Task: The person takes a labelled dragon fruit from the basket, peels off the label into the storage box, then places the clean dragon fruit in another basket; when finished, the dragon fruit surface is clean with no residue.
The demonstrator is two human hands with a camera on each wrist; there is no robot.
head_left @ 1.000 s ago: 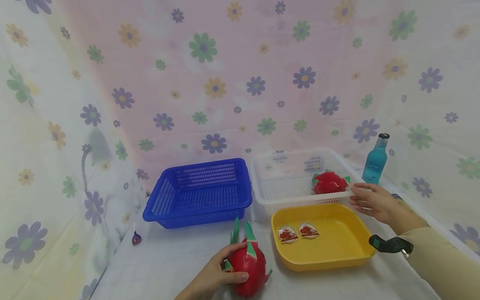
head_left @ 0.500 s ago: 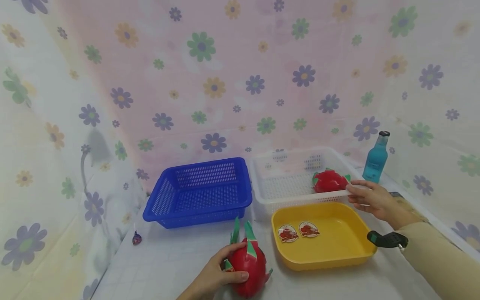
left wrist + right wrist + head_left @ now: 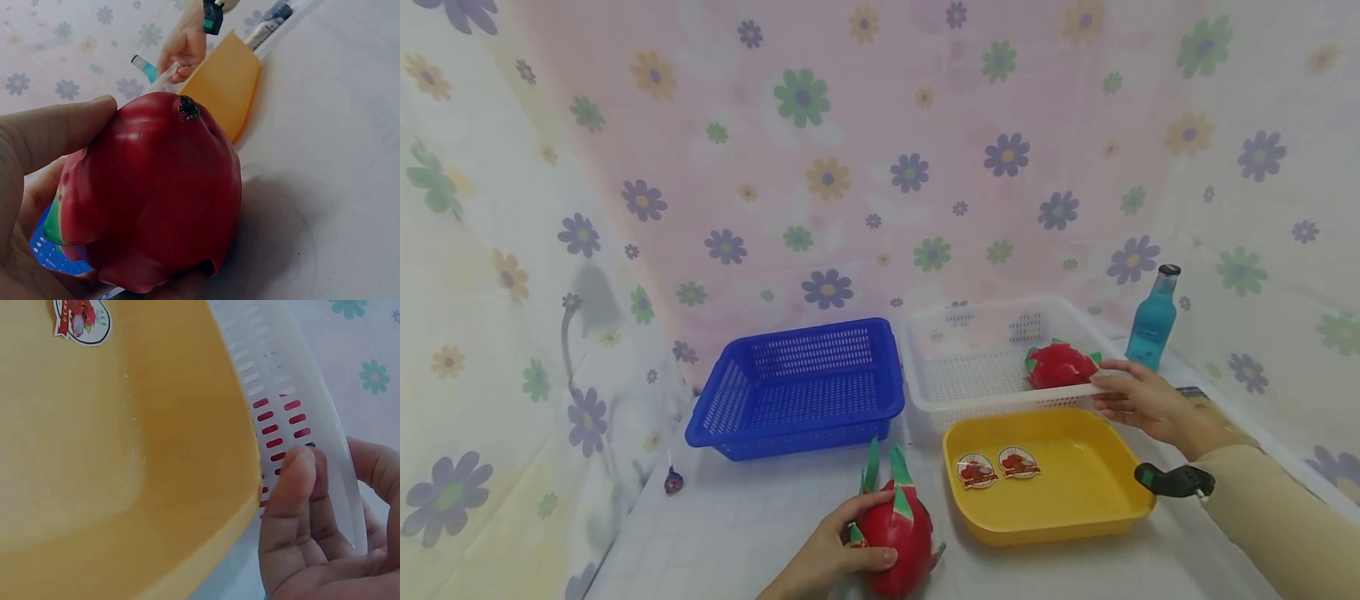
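In my left hand (image 3: 831, 546) is a red dragon fruit (image 3: 897, 533) with green leaf tips, gripped by thumb and fingers low over the near middle of the table. The left wrist view shows its smooth red side and a dark stub (image 3: 189, 108). My right hand (image 3: 1142, 406) pinches the near right corner of the white basket (image 3: 315, 381), thumb on one side of the rim and fingers on the other. Inside that basket lies another red dragon fruit (image 3: 1060, 367), its red also showing through the slots in the right wrist view.
A yellow tray (image 3: 1052, 531) stands before the white basket, two round dragon-fruit stickers (image 3: 976, 471) in it. Left of the basket is a blue basket (image 3: 808, 437). A bottle of blue liquid (image 3: 1152, 321) stands far right. A small wrapped lollipop (image 3: 673, 480) lies at left.
My right hand has moved slightly left and closed its fingers onto the white basket's corner. My left hand and its dragon fruit have hardly moved.
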